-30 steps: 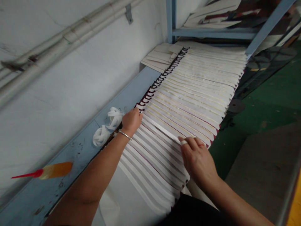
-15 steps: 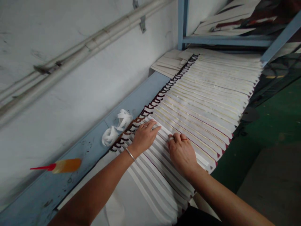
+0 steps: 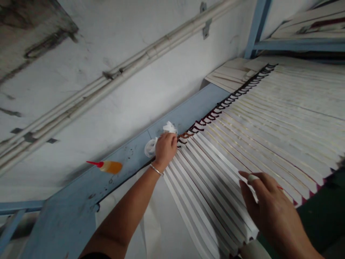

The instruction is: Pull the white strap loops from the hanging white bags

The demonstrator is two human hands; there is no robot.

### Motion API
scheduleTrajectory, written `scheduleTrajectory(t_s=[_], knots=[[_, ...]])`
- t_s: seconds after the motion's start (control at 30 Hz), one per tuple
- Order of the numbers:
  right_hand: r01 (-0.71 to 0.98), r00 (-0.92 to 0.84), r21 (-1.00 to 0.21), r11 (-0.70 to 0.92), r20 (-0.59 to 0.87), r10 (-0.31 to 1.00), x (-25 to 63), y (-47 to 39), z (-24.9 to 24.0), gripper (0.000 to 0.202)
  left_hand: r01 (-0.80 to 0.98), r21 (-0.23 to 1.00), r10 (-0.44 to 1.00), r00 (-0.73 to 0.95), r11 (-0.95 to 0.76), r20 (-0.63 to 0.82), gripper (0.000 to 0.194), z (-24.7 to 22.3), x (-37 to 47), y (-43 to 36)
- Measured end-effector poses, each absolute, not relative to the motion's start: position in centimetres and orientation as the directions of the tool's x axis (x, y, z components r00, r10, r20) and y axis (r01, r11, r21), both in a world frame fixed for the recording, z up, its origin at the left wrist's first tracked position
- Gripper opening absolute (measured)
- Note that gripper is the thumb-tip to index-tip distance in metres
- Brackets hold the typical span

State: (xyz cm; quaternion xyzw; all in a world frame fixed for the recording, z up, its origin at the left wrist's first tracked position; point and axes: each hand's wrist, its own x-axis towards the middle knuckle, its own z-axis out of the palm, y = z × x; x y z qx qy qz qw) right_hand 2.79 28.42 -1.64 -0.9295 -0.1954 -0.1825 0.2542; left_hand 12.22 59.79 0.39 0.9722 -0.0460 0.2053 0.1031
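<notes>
Overlapping white strips [image 3: 212, 172] with dark, jagged ends at the left run in a long fanned row over the table. My left hand [image 3: 166, 149] has its fingers closed at the row's left edge, beside two rolls of white tape [image 3: 150, 148]; what its fingertips grip, if anything, is too small to make out. Over the right part of the strips is my right hand [image 3: 265, 196], its fingers apart and curved, a white band round one finger, nothing held.
On the blue table [image 3: 129, 154] lies a bottle of amber liquid [image 3: 111, 167] with a red nozzle. Pipes [image 3: 151, 52] run along the wall. Flat pale sheets [image 3: 229, 75] lie under a blue frame [image 3: 299, 45] at the back right.
The view has shifted left. My left hand has moved off the strips to their jagged edge beside the tape rolls and closed. My right hand has lifted and moved right, toward the strips' other end.
</notes>
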Motion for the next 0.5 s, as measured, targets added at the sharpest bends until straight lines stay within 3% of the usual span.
scheduleTrajectory(t_s=[0.07, 0.2, 0.37, 0.43, 0.5], knots=[[0.444, 0.876, -0.471, -0.762, 0.406, 0.26, 1.4, 28.0, -1.5, 0.029, 0.077, 0.167, 0.131, 0.932, -0.983, 0.337, 0.017, 0.5, 13.3, 62.8], [0.433, 0.899, -0.583, -0.688, 0.341, 0.276, -0.3, 28.7, -1.6, 0.022, 0.138, 0.2, 0.167, 0.977, -0.97, 0.136, 0.013, 0.0, 15.0, 66.0], [0.408, 0.913, -0.65, -0.641, 0.298, 0.279, -0.5, 29.6, -1.9, 0.019, 0.103, 0.283, 0.133, 0.987, -0.954, 0.091, 0.016, 0.0, 14.5, 66.2], [0.421, 0.907, -0.673, -0.608, 0.304, 0.292, -0.5, 30.2, -1.8, 0.017, 0.116, 0.25, 0.148, 0.983, -0.961, 0.113, 0.015, 0.1, 14.5, 65.6], [0.448, 0.893, -0.686, -0.573, 0.319, 0.317, -0.4, 31.1, -1.5, 0.017, 0.142, 0.157, 0.179, 0.952, -0.977, 0.249, 0.017, 0.3, 15.0, 64.6]])
